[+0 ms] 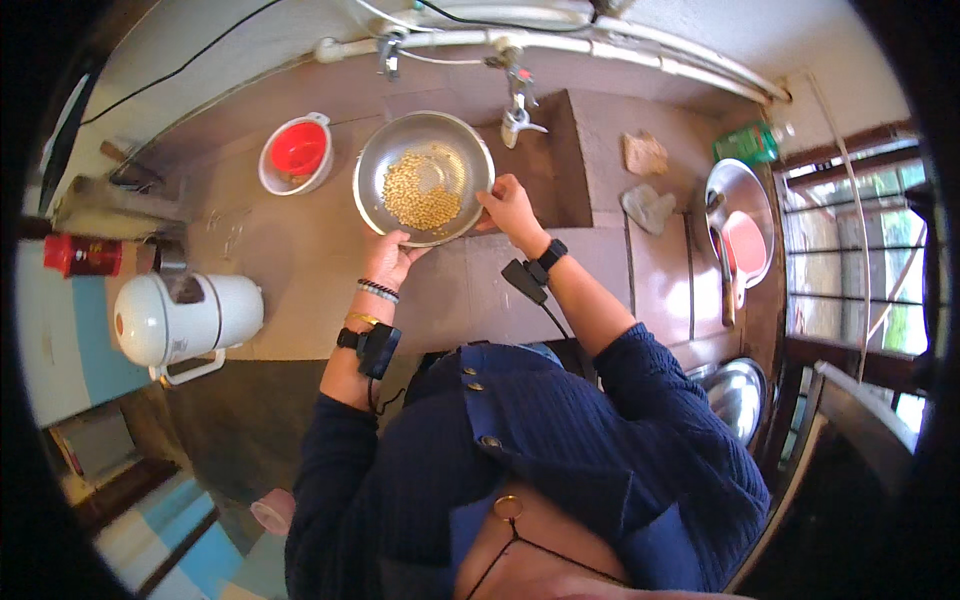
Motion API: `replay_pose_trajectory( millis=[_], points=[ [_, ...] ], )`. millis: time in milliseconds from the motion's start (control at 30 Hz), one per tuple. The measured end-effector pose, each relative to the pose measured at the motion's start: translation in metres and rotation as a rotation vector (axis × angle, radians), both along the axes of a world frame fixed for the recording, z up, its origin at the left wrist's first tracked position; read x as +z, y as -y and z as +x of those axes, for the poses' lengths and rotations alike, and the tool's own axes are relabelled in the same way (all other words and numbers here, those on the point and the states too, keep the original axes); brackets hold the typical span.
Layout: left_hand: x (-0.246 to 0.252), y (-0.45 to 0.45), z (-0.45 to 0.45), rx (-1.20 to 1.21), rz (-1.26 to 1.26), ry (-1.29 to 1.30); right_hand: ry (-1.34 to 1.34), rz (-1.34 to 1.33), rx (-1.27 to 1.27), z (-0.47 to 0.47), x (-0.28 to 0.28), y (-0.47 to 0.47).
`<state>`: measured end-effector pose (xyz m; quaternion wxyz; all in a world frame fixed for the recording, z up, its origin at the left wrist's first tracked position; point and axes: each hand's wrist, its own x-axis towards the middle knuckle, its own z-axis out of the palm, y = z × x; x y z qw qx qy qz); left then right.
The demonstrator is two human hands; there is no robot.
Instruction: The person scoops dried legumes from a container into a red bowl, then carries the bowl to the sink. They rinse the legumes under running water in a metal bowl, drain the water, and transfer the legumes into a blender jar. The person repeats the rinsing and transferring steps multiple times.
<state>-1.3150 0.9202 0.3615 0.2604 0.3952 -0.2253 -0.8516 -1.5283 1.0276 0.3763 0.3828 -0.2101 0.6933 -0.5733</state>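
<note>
A perforated metal colander (469,146) holds a layer of pale yellow soybeans (416,191), gathered mostly toward its near left side. My left hand (390,259) grips the colander's near rim, thumb on the edge and the other fingers under it. At the right side of the rim, my right hand (511,210) pinches the edge between thumb and fingers. The colander is over the counter at the left border of a tiled sink (551,180); whether its base touches the counter is hidden.
Behind the sink is a metal tap (517,120). To the left stand a white strainer bowl with a red bowl (300,148) inside and a white soymilk maker (191,315). On the right lie two cloths (646,208), a metal basin (724,176) with a pink ladle (742,244), and a green bottle (746,144).
</note>
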Motion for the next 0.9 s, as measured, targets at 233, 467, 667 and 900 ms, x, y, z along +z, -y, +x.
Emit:
replay_pose_trajectory(
  millis=[233, 467, 667, 900],
  points=[
    [0.007, -0.036, 0.001, -0.201, 0.062, 0.068, 0.07, 0.25, 0.114, -0.017, 0.019, -0.045],
    [0.022, -0.064, -0.058, -0.268, 0.081, 0.064, 0.091, 0.241, -0.129, -0.038, 0.029, -0.109],
    [0.018, -0.086, -0.108, -0.474, 0.06, -0.036, 0.022, 0.199, -0.326, -0.06, 0.037, -0.158],
    [0.011, -0.122, -0.152, -0.617, -0.048, -0.093, -0.037, 0.116, -0.512, -0.074, 0.03, -0.225]
  ],
)
